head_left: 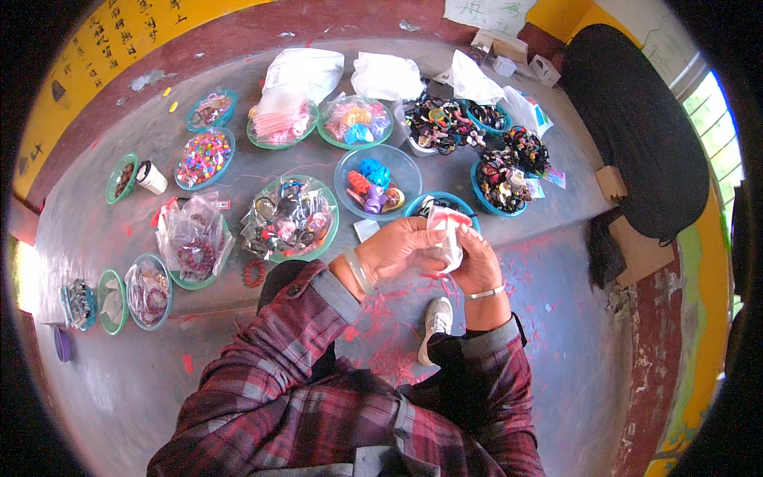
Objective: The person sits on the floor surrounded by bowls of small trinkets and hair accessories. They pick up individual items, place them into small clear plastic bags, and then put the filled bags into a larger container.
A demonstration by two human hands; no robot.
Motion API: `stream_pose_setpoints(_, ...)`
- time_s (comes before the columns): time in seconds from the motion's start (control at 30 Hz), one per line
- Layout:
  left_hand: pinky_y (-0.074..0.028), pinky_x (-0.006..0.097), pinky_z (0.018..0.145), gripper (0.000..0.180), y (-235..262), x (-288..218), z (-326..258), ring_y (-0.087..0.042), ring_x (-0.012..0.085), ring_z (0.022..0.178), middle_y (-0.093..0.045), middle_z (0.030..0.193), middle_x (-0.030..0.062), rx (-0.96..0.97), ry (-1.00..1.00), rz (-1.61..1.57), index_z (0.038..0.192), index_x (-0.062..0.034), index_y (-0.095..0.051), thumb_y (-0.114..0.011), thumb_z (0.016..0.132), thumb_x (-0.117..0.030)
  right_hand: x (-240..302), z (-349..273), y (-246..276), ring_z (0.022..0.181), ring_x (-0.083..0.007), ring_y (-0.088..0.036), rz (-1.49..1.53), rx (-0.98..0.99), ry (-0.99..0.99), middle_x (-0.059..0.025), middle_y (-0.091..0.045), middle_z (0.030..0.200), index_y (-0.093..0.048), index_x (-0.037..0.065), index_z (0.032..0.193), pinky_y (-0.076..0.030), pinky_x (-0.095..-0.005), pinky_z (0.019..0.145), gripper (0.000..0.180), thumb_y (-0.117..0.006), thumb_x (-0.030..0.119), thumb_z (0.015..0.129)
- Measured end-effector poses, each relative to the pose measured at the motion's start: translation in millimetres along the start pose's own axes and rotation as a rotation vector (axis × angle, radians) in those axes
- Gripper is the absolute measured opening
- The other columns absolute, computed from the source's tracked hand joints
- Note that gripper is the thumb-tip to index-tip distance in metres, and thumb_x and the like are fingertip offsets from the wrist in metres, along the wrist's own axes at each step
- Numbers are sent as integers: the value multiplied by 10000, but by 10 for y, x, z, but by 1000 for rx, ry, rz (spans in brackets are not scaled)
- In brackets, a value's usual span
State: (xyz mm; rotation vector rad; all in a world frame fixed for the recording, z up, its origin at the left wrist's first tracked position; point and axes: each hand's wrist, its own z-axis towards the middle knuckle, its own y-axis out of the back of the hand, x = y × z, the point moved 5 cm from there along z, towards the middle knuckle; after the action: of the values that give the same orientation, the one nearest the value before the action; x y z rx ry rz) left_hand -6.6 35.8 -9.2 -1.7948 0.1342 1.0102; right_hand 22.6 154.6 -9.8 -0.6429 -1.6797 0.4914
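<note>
Both my hands meet in the middle of the view around a small clear plastic bag (447,238) with something white and dark inside. My left hand (397,246) grips its left side, fingers curled over it. From the right, my right hand (477,258) pinches the bag with its fingers. A bangle sits on my left wrist, a thin bracelet on my right. Right behind the bag is a blue bowl (470,205), mostly hidden by my hands.
Several bowls of beads, hair clips and trinkets spread over a grey ledge (159,230): a clear bowl of bright clips (373,179), a green bowl of packets (290,219), dark hair ties (501,171). White bags (385,75) lie behind. My shoe (435,318) rests below.
</note>
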Motion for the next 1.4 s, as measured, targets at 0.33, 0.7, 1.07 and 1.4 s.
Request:
stream_pose_setpoints(0.33,-537,283,658,246,246,-38,61,-624,174,782,-611,892,77,-290,-249,53,1012,-7,-553,-526,873,-208,-35,19,64,587,-47,-478,-710,-159,120,25,-565,694,-614,29,828,-367,-180,515,136,-637,159,794)
stream_pose_setpoints(0.7,-543,258,637,272,149,-130,-34,-597,151,841,-594,984,43,-96,-102,-207,1090,-90,-543,-549,854,-225,-55,-6,-85,545,-61,-486,-54,-17,-24,23,-563,663,-613,54,819,-368,-190,481,115,-609,169,813)
stream_pose_setpoints(1.07,-534,235,613,238,295,-160,-29,-590,131,820,-590,946,36,-286,-199,-258,1074,-74,-533,-532,868,-193,-9,8,11,581,-68,-513,-619,-108,161,9,-578,660,-616,40,773,-394,-185,537,59,-635,95,785)
stream_pose_setpoints(1.4,-494,258,745,162,198,-271,-8,-579,130,829,-590,950,46,-228,-407,-75,998,-37,-563,-541,857,-113,6,25,126,636,-63,-542,-571,-171,127,2,-602,747,-622,35,889,-388,-179,538,113,-623,89,789)
